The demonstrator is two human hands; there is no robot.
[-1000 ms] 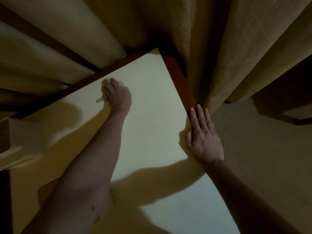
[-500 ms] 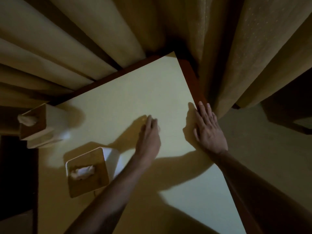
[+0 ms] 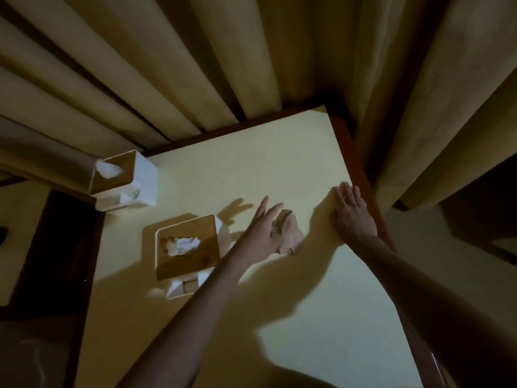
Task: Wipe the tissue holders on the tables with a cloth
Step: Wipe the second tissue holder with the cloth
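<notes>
bg: heavy tan curtains (image 3: 173, 65) hang in folds behind & to right of tabletop | tabletop (image 3: 279, 163): pale yellow-cream w/ dark reddish wood edge | floor (image 3: 447, 275): pale, right side | dark furniture (image 3: 56, 247) at left, unclear | light: dim, warm, hard shadows on tabletop

Left hand (image 3: 268, 231) off cloth (image 3: 289, 236) (fingers (image 3: 263, 205) spread)

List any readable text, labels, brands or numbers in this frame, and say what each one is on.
None readable. The two tissue holders, near and far, show plain white sides and wooden tops with no markings. The table, the curtains and the cloth by the left hand are also blank.
</notes>
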